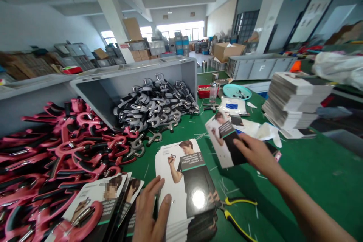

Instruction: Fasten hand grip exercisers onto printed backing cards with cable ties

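Note:
My right hand (252, 155) grips a printed packaging card (222, 141) by its right side, tilted above the table to the right of a tall stack of matching cards (181, 181). The top card shows a person with a hand grip and the words "adjustable grip strengthener". Against the stack's left edge rests my left hand (153, 208), thumb and fingers apart. Just left of it are several more cards (93, 200), partly under a pink hand grip (82, 223). Yellow-and-black pliers (238, 208) lie by the stack's right side.
Pink and black hand grips (68, 147) are heaped at left. A tipped grey crate (190, 72) spills grey hand grips (155, 102). Behind stand a red tray (203, 91), a turquoise plate (237, 90) and a white packet (233, 106). Another stack (295, 102) rises at right.

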The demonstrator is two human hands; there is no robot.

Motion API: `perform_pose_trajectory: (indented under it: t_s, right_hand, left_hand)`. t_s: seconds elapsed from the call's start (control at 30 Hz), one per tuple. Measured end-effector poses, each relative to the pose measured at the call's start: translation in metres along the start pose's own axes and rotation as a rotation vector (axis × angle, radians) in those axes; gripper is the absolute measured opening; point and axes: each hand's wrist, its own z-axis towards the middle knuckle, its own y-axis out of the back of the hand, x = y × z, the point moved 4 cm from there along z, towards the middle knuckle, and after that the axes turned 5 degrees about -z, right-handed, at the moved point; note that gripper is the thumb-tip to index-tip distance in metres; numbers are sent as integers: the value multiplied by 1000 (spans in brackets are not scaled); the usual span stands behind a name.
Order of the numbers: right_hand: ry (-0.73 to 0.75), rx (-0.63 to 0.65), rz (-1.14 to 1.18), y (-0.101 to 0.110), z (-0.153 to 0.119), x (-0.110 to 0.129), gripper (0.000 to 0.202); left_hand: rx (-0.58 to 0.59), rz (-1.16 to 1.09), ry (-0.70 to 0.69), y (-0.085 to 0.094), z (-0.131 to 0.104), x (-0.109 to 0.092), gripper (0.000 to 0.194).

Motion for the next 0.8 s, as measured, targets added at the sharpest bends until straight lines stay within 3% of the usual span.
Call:
perform_pose_trajectory:
  t_s: [0.07, 0.1, 0.2, 0.23, 0.3, 0.37, 0.43, 0.47, 0.6, 0.7, 0.8]
  right_hand:
    - [-46, -141, 185, 29, -16, 16, 25]
    - [-73, -142, 337, 33, -28, 27, 23]
    - [-86, 128, 741, 7, -68, 70, 23]
    - [-51, 250, 788, -8, -78, 84, 25]
    - [32, 357, 752, -31, -84, 94, 31]
    - [74, 322, 549, -44, -64, 74, 34]
    - [129, 141, 201, -47, -27, 34, 36]
    - [182, 88, -24, -49, -8, 13, 33]
    - [244, 150, -199, -79, 47, -50, 20]
    - [274, 195, -243, -103, 61, -61, 15]
    - [279, 199, -225, -115, 68, -57, 9]
  left_hand:
    - [-28, -70, 32, 5, 3, -18, 37]
    - [-31, -148, 38, 5, 5, -30, 43]
    - [66, -431, 120, -6, 10, -67, 73]
    - [99, -493, 189, -10, 11, -76, 80]
    - [91, -555, 351, -10, 13, -85, 84]
    - [18, -602, 454, -2, 15, -81, 79]
    - [-14, -588, 466, 8, 18, -65, 72]
    - [-8, -524, 440, 11, 20, -54, 67]
    - [21, -103, 186, 8, 18, -8, 53]
    - [45, 4, 114, -7, 11, 17, 51]
    - [54, 37, 89, -15, 6, 26, 53]
